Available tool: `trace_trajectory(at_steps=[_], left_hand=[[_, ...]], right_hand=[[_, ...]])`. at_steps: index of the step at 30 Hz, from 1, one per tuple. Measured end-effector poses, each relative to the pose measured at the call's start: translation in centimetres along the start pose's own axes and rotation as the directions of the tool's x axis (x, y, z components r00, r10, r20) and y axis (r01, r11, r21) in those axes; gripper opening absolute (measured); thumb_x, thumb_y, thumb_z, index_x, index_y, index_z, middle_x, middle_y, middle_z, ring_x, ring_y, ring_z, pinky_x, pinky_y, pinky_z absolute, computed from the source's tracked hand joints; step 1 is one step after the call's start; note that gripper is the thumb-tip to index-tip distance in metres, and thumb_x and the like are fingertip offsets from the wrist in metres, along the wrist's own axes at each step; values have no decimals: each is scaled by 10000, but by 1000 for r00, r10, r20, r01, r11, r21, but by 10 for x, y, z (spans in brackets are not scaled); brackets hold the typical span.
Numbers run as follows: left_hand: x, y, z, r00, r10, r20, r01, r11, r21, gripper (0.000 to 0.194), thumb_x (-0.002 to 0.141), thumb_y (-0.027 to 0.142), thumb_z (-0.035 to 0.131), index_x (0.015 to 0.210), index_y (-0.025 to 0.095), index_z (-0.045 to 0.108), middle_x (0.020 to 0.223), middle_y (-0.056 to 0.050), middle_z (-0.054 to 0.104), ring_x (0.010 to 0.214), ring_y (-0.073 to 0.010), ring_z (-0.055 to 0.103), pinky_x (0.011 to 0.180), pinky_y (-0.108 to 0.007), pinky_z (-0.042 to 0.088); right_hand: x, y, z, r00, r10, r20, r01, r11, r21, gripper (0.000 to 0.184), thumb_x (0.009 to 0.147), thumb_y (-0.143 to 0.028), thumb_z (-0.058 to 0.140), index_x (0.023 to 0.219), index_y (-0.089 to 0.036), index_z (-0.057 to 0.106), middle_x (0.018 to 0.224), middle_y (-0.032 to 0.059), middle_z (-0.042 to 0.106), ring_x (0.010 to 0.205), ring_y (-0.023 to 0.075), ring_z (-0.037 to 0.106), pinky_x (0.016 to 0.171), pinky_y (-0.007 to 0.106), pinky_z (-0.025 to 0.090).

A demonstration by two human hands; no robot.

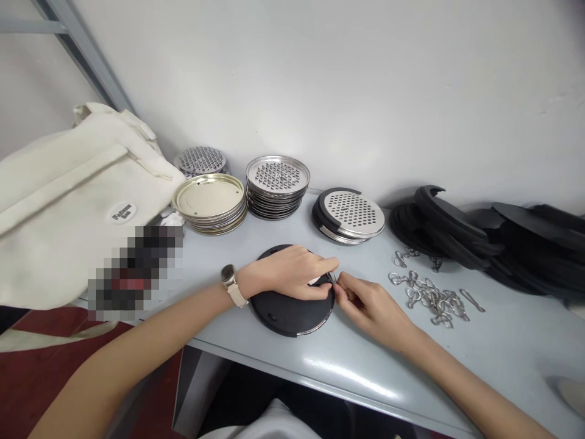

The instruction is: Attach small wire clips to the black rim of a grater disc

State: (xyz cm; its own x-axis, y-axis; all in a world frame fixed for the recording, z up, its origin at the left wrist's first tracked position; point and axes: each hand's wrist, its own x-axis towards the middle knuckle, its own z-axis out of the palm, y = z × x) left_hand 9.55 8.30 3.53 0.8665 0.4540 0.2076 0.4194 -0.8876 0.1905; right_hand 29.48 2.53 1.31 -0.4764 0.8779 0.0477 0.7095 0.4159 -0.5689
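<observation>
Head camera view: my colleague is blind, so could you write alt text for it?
A left hand and right hand handle a small metal piece at the edge of a black disc on a grey table. Behind are stacked round metal plates; right, metal clips and curved black parts; left, a cream bag.

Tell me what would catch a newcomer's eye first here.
Probably the two hands, left and right, meeting at the edge of a round black disc in the middle of the grey table. Next, the big cream bag at the left, and the tangle of shiny metal clips on the table at the right.
</observation>
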Motion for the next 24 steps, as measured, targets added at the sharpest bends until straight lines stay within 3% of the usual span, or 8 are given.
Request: trace_trajectory(at_steps=[9,24], left_hand=[[-1,0,-1,1000,-22,22,22,1000,-12,162,860,344,459,897,187,479,647,4,587,538,-160,534,505,-285,287],[0,0,1,1000,15,10,-15,1000,-11,107,858,288,457,847,182,476,630,3,569,540,-151,522,493,-287,257]], right_hand=[[1,-6,-4,997,61,38,-64,992,111,62,917,-269,387,904,-244,331,570,-90,421,476,110,389,504,223,325],[2,1,-3,993,84,81,-91,992,90,205,914,-285,364,722,-224,322,556,-76,362,487,93,344,492,218,280]])
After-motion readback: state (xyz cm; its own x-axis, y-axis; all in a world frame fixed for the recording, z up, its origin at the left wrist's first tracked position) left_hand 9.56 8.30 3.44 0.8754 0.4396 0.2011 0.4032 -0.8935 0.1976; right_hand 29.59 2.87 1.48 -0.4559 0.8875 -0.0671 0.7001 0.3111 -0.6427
